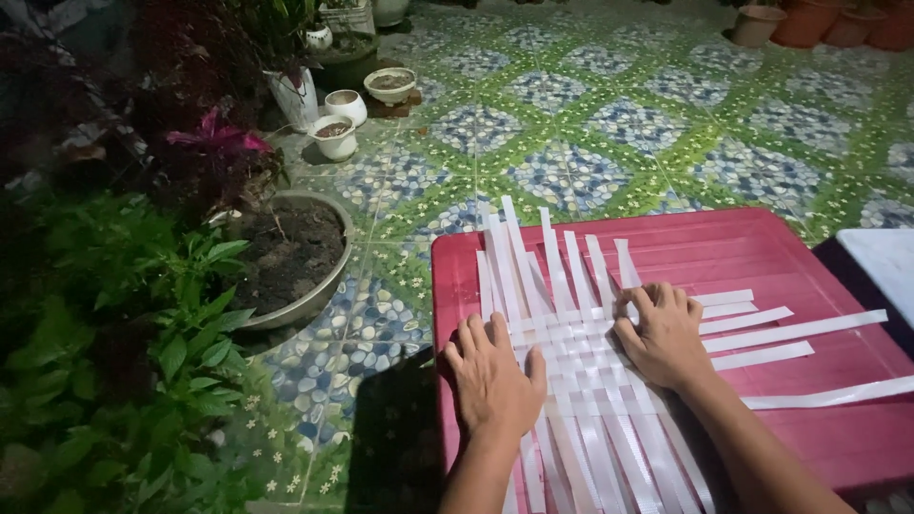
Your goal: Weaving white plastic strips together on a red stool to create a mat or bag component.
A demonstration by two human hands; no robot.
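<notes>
A weave of several flat white strips [583,343] lies on a red plastic table [743,257]. Some strips run away from me and others cross them toward the right. My left hand [493,376] rests palm down on the left part of the weave, fingers together and flat. My right hand [664,333] lies on the right part, fingers curled and pressing on the crossing strips near their upper right corner. Loose strip ends stick out past the table's near and right sides.
A wide grey pot of soil [290,252] stands on the patterned tile floor left of the table, with leafy green plants [143,352] beside it. Small white pots [338,119] sit further back. Terracotta pots [809,21] line the far right. A white surface [885,262] adjoins the table's right edge.
</notes>
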